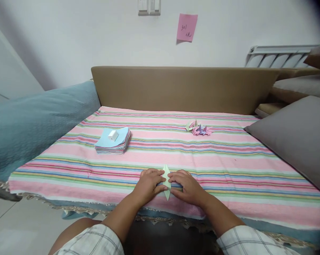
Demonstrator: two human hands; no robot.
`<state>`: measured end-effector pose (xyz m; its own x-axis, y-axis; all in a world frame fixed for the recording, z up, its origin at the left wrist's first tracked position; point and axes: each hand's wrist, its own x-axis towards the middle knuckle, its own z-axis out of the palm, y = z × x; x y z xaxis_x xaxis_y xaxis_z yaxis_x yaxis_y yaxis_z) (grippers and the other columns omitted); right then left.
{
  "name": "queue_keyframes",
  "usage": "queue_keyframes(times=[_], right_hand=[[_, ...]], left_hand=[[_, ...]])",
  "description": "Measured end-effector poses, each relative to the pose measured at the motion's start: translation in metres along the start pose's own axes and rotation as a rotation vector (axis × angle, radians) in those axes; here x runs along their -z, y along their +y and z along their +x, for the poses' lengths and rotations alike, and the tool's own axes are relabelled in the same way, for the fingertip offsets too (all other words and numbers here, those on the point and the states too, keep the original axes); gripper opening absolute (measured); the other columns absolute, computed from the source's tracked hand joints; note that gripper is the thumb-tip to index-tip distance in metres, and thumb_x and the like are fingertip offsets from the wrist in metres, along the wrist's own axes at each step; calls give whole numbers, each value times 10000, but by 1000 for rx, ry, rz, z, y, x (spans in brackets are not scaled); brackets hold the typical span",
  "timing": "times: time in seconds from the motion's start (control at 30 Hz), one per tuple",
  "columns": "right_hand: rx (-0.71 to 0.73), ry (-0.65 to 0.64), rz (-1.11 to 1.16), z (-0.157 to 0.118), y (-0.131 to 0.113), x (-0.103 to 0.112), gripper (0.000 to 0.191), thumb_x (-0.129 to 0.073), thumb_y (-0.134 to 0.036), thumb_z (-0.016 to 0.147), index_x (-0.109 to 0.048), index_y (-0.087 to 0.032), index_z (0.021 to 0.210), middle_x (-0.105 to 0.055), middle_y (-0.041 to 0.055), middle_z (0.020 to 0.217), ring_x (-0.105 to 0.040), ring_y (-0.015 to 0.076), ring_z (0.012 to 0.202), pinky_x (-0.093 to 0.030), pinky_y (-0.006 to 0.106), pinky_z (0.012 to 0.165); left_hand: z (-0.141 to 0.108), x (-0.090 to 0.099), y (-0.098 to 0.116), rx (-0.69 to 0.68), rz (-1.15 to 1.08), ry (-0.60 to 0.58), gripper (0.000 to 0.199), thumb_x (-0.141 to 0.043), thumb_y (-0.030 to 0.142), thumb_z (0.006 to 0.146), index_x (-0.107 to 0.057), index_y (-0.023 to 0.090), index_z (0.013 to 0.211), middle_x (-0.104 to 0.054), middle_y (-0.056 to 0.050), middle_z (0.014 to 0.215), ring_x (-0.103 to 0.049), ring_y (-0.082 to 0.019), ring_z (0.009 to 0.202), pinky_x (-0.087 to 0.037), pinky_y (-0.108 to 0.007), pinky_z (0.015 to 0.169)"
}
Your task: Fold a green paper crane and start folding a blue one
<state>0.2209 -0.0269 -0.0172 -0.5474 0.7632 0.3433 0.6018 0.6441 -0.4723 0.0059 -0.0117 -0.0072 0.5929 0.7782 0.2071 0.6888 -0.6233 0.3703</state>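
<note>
A pale green paper (166, 181), folded into a narrow diamond with pointed ends, lies on the striped cloth in front of me. My left hand (149, 184) holds its left edge, with curled fingertips above and the thumb lower down. From the other side, my right hand (188, 186) grips the right edge in the same manner. Fingertips partly cover both edges of the paper. Farther back, to the right, sits a cluster of small folded paper figures (201, 130) in pink, purple and pale green.
A stack of coloured paper sheets (113, 147) lies to the left, topped by a small white block (113, 135). The striped cloth (160, 145) covers the seat. A brown backrest (181, 88), a blue-covered armrest (51, 117) and grey cushions (298, 138) border it.
</note>
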Motion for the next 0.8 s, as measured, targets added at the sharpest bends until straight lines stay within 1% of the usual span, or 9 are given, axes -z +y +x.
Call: queue_keyframes(times=[0.1, 0.2, 0.27, 0.33, 0.4, 0.47, 0.57, 0.63, 0.8], right_hand=[[7, -6, -36, 0, 1, -2, 283, -617, -432, 776, -613, -224, 969, -624, 60, 1119, -533, 213, 1021, -412, 375, 861], [-6, 33, -71, 1, 0, -7, 209, -577, -399, 817, -619, -215, 905, -638, 57, 1088, -538, 205, 998, -408, 367, 847], [-17, 63, -86, 2, -1, -10, 178, -521, -359, 860, -622, -214, 869, -647, 54, 1064, -543, 200, 970, -401, 365, 839], [-35, 89, -88, 3, -3, -13, 208, -454, -326, 902, -627, -216, 867, -659, 49, 1040, -547, 196, 942, -393, 364, 829], [-64, 110, -77, 4, -4, -13, 250, -399, -303, 928, -629, -219, 876, -668, 42, 1020, -549, 191, 927, -388, 361, 820], [-79, 109, -57, 4, -4, -13, 234, -421, -333, 920, -625, -221, 897, -667, 37, 1016, -548, 190, 929, -389, 355, 814], [-67, 84, -41, 4, -3, -12, 235, -554, -417, 841, -616, -226, 964, -656, 37, 1040, -543, 200, 952, -391, 349, 819], [-69, 81, -48, 5, -1, -12, 218, -575, -395, 830, -618, -232, 968, -656, 31, 1042, -541, 200, 961, -386, 348, 826], [-136, 97, -54, 8, -5, -15, 118, -520, -284, 867, -621, -230, 896, -665, 17, 1000, -542, 190, 918, -377, 335, 802]], left_hand=[[-2, -6, 4, -25, 56, 86, 240, -520, 414, 860, -666, 280, 996, -617, -35, 1194, -515, -224, 1097, -361, -427, 930], [-4, -9, 5, -46, 86, 129, 256, -454, 382, 896, -665, 268, 986, -621, -44, 1180, -520, -218, 1089, -356, -432, 939], [-4, -9, 5, -52, 81, 128, 251, -495, 410, 869, -665, 258, 972, -621, -50, 1180, -521, -225, 1091, -360, -432, 938], [-3, -7, 5, -49, 61, 118, 255, -583, 454, 801, -669, 249, 926, -621, -47, 1180, -524, -235, 1090, -368, -428, 934], [-2, -6, 4, -34, 40, 116, 221, -634, 435, 764, -672, 245, 869, -632, -31, 1164, -538, -231, 1071, -379, -416, 922], [0, -5, 4, -5, 17, 131, 145, -630, 371, 780, -674, 250, 847, -653, -14, 1126, -560, -215, 1041, -390, -402, 904], [2, -6, 3, 37, -23, 157, 93, -622, 318, 791, -678, 259, 838, -682, -3, 1059, -579, -201, 1010, -402, -385, 882], [4, -8, 3, 55, -40, 162, 76, -626, 308, 788, -677, 255, 808, -689, -1, 1035, -581, -201, 999, -404, -381, 873], [7, -9, 3, 89, -25, 146, 102, -621, 320, 797, -668, 236, 762, -684, -3, 1043, -578, -206, 970, -398, -372, 849]])
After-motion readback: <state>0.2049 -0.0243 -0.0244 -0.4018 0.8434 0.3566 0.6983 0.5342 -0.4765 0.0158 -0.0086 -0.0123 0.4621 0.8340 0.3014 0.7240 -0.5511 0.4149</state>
